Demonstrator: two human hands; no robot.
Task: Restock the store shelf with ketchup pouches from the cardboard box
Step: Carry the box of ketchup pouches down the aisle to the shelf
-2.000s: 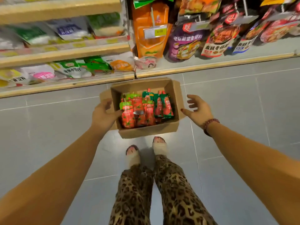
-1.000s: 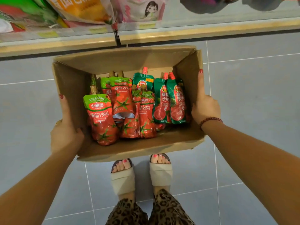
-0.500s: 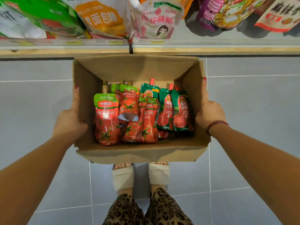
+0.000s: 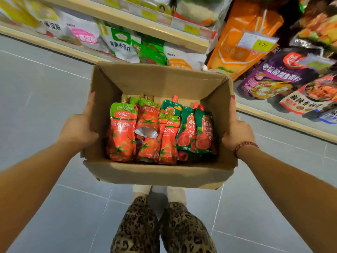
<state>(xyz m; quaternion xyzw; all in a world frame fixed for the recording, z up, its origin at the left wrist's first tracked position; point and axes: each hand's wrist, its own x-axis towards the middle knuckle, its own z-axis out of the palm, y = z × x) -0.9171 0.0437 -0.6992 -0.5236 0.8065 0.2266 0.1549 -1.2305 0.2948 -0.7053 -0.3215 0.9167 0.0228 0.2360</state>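
Note:
An open cardboard box (image 4: 158, 175) is held up in front of me, above the floor. My left hand (image 4: 78, 128) grips its left wall, fingers underneath and thumb along the rim. My right hand (image 4: 237, 132) grips the right wall the same way. Inside lie several ketchup pouches: red ones with light green tops (image 4: 123, 132) on the left and middle, dark green ones (image 4: 197, 132) on the right. Their spouts point away from me.
Store shelves (image 4: 138, 24) run across the top, packed with bagged goods. Hanging orange and purple packets (image 4: 242, 42) with a yellow price tag fill the upper right. Grey tiled floor (image 4: 42, 92) lies below. My legs and feet are under the box.
The box was picked up off the floor in both hands and has risen closer to me. The view has tilted up and turned, showing more of the shelves.

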